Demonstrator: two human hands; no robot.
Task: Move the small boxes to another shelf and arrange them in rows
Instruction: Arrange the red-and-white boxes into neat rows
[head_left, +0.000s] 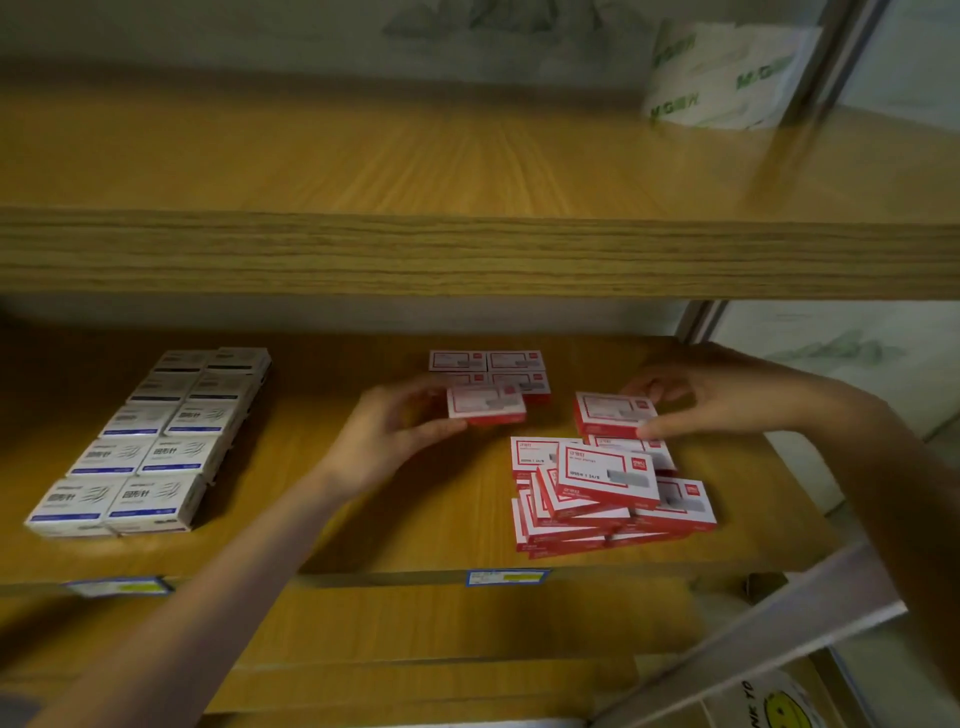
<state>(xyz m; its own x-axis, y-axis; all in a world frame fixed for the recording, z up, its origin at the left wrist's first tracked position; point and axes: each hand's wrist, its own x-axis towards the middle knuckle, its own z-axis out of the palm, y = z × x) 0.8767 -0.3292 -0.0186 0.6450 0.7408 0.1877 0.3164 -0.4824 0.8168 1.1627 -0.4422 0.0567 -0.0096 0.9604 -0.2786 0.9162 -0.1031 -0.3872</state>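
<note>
Here the whole matter is how the staple box (485, 405) in the left hand (387, 436) sits against the block of four boxes (488, 366) laid flat at the back of the middle shelf (363, 545). The left hand pinches this red-and-white box by its left end, thumb on the near long edge and fingers on the far one. Its long axis runs left to right, the same way as the four behind it. It hangs just in front of the block and covers part of the front pair in this view, so it looks slightly raised. The blur hides whether it touches them.

The right hand (727, 400) grips a second staple box (613, 413) by its right end, also lying crosswise. That box is just above the far edge of the loose pile (597, 493) and well right of the block.

In my judgement the left hand is the nearer one. Its box needs only a short drop toward the viewer to start a third row, edges squared to the pair behind. The right-hand box would then go beside it.

The blue-and-white boxes (150, 447) stand in two files far to the left.
</note>
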